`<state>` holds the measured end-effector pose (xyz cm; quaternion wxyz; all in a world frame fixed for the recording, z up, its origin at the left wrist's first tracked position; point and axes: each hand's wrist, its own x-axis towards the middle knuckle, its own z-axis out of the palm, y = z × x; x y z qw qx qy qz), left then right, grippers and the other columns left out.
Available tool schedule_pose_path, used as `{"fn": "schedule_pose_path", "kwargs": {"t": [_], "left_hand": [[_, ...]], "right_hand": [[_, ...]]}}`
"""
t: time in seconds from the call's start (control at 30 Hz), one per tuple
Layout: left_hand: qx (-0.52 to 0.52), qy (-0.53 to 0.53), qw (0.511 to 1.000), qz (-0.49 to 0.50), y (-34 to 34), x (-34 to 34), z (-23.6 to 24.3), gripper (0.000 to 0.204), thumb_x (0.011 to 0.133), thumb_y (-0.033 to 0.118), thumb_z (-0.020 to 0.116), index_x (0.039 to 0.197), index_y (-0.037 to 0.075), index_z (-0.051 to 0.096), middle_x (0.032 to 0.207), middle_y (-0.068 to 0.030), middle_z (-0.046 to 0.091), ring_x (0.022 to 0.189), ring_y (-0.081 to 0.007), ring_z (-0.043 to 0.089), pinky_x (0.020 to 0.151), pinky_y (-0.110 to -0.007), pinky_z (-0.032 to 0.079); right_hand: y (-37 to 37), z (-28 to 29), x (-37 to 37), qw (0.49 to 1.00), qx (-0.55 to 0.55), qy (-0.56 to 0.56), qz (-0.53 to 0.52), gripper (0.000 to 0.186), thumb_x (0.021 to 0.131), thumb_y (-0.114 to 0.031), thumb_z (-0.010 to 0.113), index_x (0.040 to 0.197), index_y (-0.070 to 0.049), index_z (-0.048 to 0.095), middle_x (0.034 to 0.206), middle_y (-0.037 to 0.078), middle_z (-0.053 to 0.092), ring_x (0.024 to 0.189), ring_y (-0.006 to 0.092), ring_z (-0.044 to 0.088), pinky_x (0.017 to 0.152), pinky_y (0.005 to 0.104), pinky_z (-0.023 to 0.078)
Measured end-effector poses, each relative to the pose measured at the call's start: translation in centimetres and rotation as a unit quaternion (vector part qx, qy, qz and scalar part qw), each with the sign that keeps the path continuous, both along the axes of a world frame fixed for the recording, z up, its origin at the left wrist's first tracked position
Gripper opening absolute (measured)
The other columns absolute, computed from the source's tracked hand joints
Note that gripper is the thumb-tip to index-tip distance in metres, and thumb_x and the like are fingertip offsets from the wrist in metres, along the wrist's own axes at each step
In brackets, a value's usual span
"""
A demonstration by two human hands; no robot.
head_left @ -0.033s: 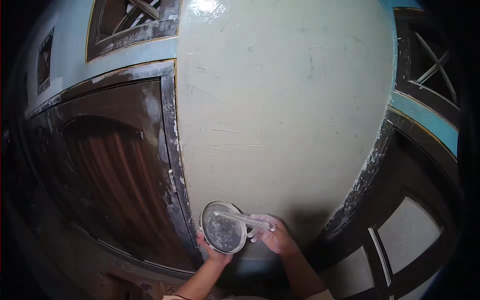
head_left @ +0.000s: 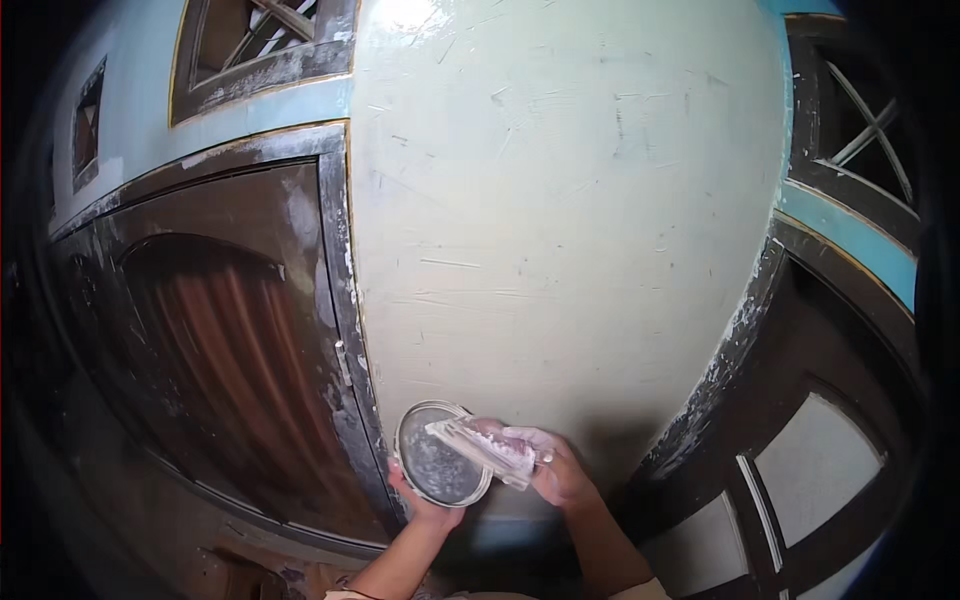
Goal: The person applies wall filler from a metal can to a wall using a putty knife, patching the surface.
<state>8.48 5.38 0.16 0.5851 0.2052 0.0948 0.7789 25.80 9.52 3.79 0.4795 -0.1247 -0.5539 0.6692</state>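
My left hand (head_left: 428, 508) grips a round, shallow pan (head_left: 436, 468) from below and at its left rim. Whitish smears of paste cover the pan's grey inside, and its rim is pale. In my right hand (head_left: 562, 474) is a flat putty scraper (head_left: 484, 446), its broad face streaked with white paste. One end of the scraper lies over the pan's upper right part; whether the two touch I cannot tell. White residue coats the right fingers, which are closed round the scraper's right end.
A pale wall (head_left: 560, 250) with thin scratches and rough streaks rises ahead. To the left stands a dark wooden door (head_left: 215, 320) in a paint-smeared frame; another dark panelled door (head_left: 800, 400) is at the right. Windows with crossed bars sit above both.
The scraper has turned in my right hand, from nearly edge-on to showing its broad, paste-smeared face. The pan and my left hand have barely shifted.
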Motion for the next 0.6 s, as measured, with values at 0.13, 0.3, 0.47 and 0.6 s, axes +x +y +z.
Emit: {"fn": "schedule_pose_path", "kwargs": {"t": [0.13,0.3,0.47,0.6], "left_hand": [[0.003,-0.081,0.996,-0.025,0.1,-0.4,0.7,0.090,0.082,0.079,0.037,0.140,0.010,0.044,0.141,-0.0105,0.048,0.128,-0.0316,0.047,0.108,-0.049,0.037],[0.054,-0.069,0.994,-0.059,0.0,0.5,2.8,0.095,0.079,0.082,0.037,0.144,0.012,0.041,0.147,-0.0101,0.042,0.134,-0.0338,0.041,0.110,-0.053,0.033],[0.049,-0.071,0.995,-0.051,0.6,0.8,3.2,0.096,0.079,0.084,0.036,0.146,0.016,0.038,0.150,-0.0088,0.039,0.135,-0.0340,0.039,0.111,-0.054,0.032],[0.077,-0.077,0.991,-0.082,0.8,0.6,3.0,0.094,0.076,0.085,0.040,0.145,0.020,0.039,0.146,-0.0103,0.043,0.130,-0.0385,0.044,0.103,-0.064,0.038]], "right_hand": [[0.0,2.4,1.2,0.996,0.036,0.024,0.073,0.062,0.097,-0.038,0.052,0.137,0.008,0.044,0.109,0.012,0.065,0.089,0.0170,0.063,0.075,0.0325,0.052],[-0.6,4.7,0.9,0.981,0.096,-0.090,-0.142,0.045,0.094,-0.001,0.057,0.138,0.000,0.047,0.096,0.008,0.064,0.077,0.0091,0.057,0.062,0.0241,0.048],[0.0,10.5,1.7,0.938,0.218,-0.170,-0.212,0.049,0.093,0.002,0.057,0.140,0.002,0.041,0.104,0.010,0.066,0.082,0.0102,0.060,0.068,0.0246,0.049],[0.9,19.4,3.1,0.886,0.309,-0.170,-0.300,0.020,0.095,-0.003,0.057,0.114,0.002,0.055,0.090,0.004,0.064,0.076,0.0067,0.057,0.066,0.0230,0.048]]}}
